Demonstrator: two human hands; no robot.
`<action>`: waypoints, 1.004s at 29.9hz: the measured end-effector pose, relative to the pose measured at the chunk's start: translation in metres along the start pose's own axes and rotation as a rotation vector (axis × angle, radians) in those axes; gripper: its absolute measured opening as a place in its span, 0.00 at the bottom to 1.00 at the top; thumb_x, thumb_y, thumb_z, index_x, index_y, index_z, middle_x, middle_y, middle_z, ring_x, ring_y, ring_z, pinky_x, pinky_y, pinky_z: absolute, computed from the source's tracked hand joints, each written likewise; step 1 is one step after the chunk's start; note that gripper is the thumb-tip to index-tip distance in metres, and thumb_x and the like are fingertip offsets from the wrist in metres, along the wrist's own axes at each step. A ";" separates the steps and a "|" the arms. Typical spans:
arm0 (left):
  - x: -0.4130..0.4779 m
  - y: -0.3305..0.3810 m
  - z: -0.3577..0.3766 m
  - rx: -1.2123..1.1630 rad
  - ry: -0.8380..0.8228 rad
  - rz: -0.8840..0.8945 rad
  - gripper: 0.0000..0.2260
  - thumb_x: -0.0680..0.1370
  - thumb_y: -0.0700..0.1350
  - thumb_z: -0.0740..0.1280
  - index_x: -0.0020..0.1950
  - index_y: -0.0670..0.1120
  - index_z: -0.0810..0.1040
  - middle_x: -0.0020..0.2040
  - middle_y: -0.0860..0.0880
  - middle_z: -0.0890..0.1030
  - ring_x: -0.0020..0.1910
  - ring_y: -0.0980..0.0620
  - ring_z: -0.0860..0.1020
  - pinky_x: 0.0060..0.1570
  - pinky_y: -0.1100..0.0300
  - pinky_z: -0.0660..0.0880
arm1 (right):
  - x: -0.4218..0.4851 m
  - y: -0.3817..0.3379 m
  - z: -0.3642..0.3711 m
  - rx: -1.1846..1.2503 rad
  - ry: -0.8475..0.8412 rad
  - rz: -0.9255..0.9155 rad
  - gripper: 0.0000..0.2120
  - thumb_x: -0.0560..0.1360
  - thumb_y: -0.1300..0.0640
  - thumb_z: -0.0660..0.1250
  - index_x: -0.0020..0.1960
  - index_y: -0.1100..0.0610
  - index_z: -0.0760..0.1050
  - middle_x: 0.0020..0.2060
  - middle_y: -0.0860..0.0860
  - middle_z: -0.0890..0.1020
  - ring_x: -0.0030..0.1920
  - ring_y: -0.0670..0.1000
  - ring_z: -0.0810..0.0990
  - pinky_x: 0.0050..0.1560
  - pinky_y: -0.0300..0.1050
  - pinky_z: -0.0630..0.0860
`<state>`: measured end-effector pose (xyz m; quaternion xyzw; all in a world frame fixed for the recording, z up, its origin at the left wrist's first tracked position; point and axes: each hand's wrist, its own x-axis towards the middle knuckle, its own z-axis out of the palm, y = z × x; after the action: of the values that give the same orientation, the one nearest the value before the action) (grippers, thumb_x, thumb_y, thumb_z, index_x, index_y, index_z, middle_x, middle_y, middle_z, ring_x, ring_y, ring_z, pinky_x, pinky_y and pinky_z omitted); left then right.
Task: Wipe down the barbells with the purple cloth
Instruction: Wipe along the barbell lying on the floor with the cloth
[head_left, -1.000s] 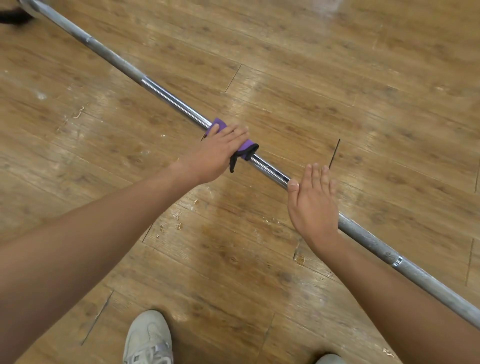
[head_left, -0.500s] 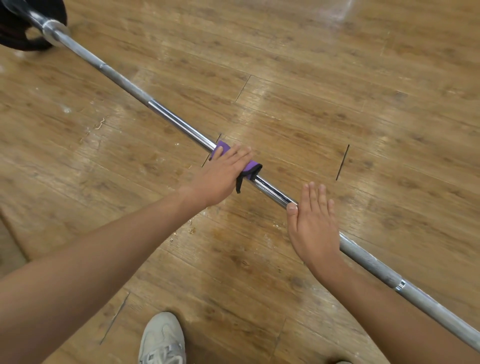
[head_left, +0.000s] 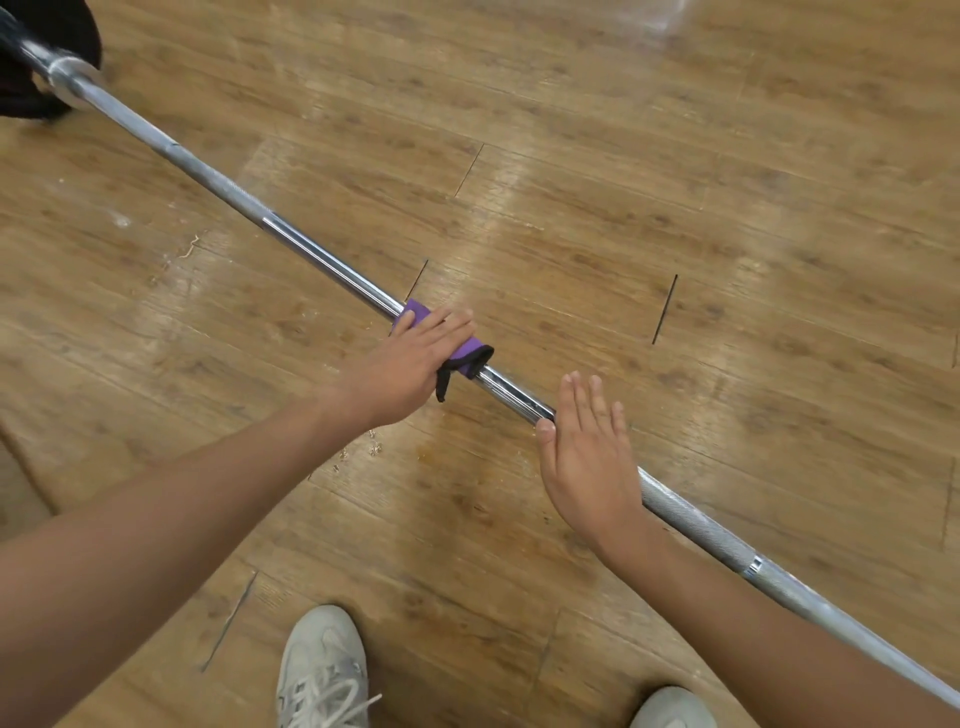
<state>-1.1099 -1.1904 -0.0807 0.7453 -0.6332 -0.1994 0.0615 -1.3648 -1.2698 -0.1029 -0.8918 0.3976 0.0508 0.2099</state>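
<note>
Barely anything has shifted: the left hand (head_left: 410, 361) still presses the purple cloth (head_left: 470, 352) onto the barbell (head_left: 322, 257) mid-shaft, fingers straight, no closed grip. The right hand (head_left: 587, 457) rests flat on the bar. Most of the shaft probably remains unwiped.

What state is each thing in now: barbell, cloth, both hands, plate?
barbell, stretched diagonally over the floor.
purple cloth, draped over the barbell under the left hand.
left hand, fingers straight, pressing the purple cloth.
right hand, flat, fingers straight, resting on the barbell, apart from the cloth.
black plate, at the barbell's far end, blurred.
</note>
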 end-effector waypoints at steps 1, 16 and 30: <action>0.000 -0.003 -0.002 -0.010 0.007 -0.030 0.31 0.81 0.33 0.56 0.83 0.48 0.52 0.83 0.53 0.50 0.79 0.59 0.40 0.76 0.52 0.36 | -0.001 -0.001 0.001 -0.002 -0.005 0.003 0.31 0.83 0.45 0.38 0.83 0.59 0.46 0.82 0.52 0.51 0.81 0.51 0.41 0.80 0.53 0.40; -0.002 -0.002 -0.023 -0.020 -0.047 -0.168 0.27 0.82 0.34 0.56 0.81 0.44 0.58 0.82 0.48 0.58 0.82 0.50 0.48 0.78 0.46 0.41 | -0.011 -0.008 0.005 -0.031 -0.071 -0.010 0.38 0.77 0.43 0.26 0.82 0.58 0.41 0.82 0.52 0.47 0.81 0.52 0.38 0.78 0.52 0.37; 0.004 0.014 -0.045 0.204 -0.405 -0.070 0.31 0.82 0.33 0.53 0.83 0.44 0.46 0.83 0.49 0.45 0.81 0.51 0.43 0.78 0.42 0.49 | -0.021 -0.001 0.004 0.023 -0.007 -0.131 0.33 0.80 0.49 0.40 0.82 0.61 0.46 0.82 0.55 0.49 0.81 0.52 0.39 0.77 0.51 0.33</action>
<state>-1.1053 -1.2041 -0.0353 0.7139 -0.6232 -0.2820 -0.1496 -1.3775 -1.2529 -0.1011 -0.9132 0.3383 0.0356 0.2243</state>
